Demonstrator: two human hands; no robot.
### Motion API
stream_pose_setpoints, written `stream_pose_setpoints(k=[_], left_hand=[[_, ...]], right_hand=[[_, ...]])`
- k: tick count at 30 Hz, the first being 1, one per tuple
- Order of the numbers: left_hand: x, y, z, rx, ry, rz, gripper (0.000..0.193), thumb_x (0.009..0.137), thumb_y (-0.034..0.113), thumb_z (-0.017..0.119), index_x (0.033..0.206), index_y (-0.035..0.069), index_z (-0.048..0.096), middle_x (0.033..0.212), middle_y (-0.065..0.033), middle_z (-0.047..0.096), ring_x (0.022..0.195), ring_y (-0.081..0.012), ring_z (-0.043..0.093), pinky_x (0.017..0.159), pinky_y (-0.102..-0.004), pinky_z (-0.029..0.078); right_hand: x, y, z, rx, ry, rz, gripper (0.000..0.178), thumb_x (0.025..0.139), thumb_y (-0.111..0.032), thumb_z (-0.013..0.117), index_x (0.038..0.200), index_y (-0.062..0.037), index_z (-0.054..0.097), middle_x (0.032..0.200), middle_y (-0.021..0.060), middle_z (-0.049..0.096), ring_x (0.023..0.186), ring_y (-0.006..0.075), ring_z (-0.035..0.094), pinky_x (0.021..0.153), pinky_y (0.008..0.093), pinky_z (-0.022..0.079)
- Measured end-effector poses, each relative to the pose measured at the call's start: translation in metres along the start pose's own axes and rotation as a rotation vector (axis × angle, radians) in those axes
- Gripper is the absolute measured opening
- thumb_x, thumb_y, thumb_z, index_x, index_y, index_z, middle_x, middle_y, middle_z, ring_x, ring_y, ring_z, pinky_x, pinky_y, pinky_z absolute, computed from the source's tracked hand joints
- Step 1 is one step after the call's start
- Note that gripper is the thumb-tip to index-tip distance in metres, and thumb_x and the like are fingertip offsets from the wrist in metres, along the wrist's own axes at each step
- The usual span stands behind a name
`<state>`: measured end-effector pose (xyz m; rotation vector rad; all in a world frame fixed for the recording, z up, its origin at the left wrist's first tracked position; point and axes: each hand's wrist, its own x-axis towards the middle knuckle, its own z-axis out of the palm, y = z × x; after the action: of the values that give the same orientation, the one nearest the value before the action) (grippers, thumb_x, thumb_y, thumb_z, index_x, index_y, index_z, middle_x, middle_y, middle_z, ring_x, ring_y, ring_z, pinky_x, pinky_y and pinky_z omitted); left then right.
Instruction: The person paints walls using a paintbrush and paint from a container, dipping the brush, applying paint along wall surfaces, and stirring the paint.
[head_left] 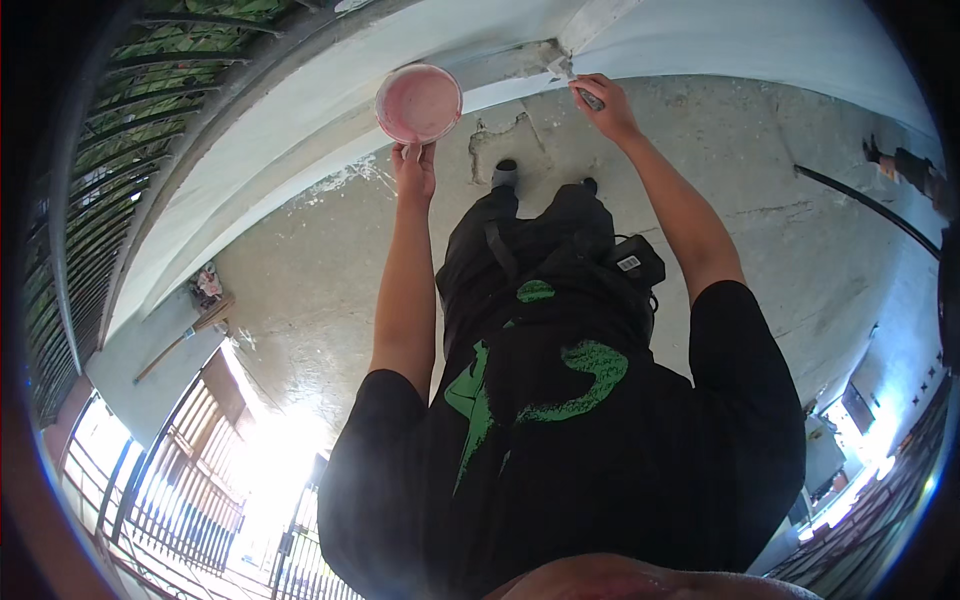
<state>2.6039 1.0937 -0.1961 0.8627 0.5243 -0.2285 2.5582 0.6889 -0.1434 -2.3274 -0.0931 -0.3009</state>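
Plainly, left hand [414, 175] clasps pink tub [428, 105]; right hand [610, 108] grips scraper [592, 100].
Green shirt print [606, 368], white label [628, 263]: both unreadable.

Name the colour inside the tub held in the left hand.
The tub is pink inside; the head view, the only one, shows it best.

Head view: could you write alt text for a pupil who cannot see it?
A person's right hand holds a scraper-like tool by a pale wall, while the left hand holds a round tub, pink inside. Below is a worn concrete floor.
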Motion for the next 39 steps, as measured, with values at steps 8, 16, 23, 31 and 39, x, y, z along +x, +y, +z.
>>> stream_pose_setpoints(k=[8, 16, 23, 31, 39], left_hand=[[-0.01, -0.007, 0.008, -0.119, 0.123, -0.133, 0.041, 0.097, 0.017, 0.074, 0.128, 0.007, 0.048, 0.125, -0.0151, 0.051, 0.119, -0.0317, 0.056, 0.115, -0.0573, 0.049], [0.0, -0.011, 0.002, -0.224, 0.123, -0.124, 0.068, 0.094, 0.028, 0.079, 0.142, 0.012, 0.033, 0.136, -0.0125, 0.045, 0.123, -0.0312, 0.051, 0.112, -0.0601, 0.05], [-0.012, -0.015, 0.01, -0.225, 0.191, -0.145, 0.066, 0.093, 0.029, 0.081, 0.141, 0.013, 0.038, 0.14, -0.0114, 0.045, 0.124, -0.0311, 0.052, 0.112, -0.056, 0.049], [-0.005, -0.015, 0.009, -0.216, 0.135, -0.066, 0.047, 0.096, 0.017, 0.076, 0.13, 0.009, 0.043, 0.129, -0.0121, 0.054, 0.119, -0.0293, 0.057, 0.109, -0.0483, 0.054], [0.002, -0.012, 0.0, -0.166, 0.133, -0.091, 0.039, 0.097, 0.001, 0.069, 0.121, 0.007, 0.04, 0.124, -0.0151, 0.053, 0.113, -0.0318, 0.06, 0.11, -0.0554, 0.055]], right_hand=[[-0.001, 0.01, 0.0, -0.036, -0.006, 0.014, 0.019, 0.093, -0.011, 0.073, 0.112, -0.0121, 0.077, 0.118, 0.0139, 0.072, 0.105, 0.0336, 0.072, 0.088, 0.0411, 0.06], [0.021, -0.009, -0.001, 0.043, 0.078, 0.05, 0.016, 0.092, -0.011, 0.075, 0.108, -0.0099, 0.076, 0.11, 0.0132, 0.074, 0.101, 0.0329, 0.073, 0.086, 0.0407, 0.059], [0.02, -0.008, -0.004, 0.068, 0.018, 0.085, 0.018, 0.09, -0.004, 0.075, 0.107, -0.0071, 0.076, 0.108, 0.0154, 0.075, 0.099, 0.033, 0.074, 0.086, 0.0381, 0.058], [0.012, -0.003, -0.003, 0.01, -0.06, 0.069, 0.016, 0.089, -0.006, 0.076, 0.104, -0.0097, 0.077, 0.101, 0.0128, 0.074, 0.095, 0.0315, 0.073, 0.084, 0.0382, 0.059], [0.016, -0.004, 0.001, 0.042, 0.135, -0.012, 0.014, 0.089, -0.009, 0.076, 0.103, -0.0087, 0.076, 0.098, 0.0107, 0.073, 0.089, 0.0306, 0.073, 0.079, 0.0387, 0.059]])
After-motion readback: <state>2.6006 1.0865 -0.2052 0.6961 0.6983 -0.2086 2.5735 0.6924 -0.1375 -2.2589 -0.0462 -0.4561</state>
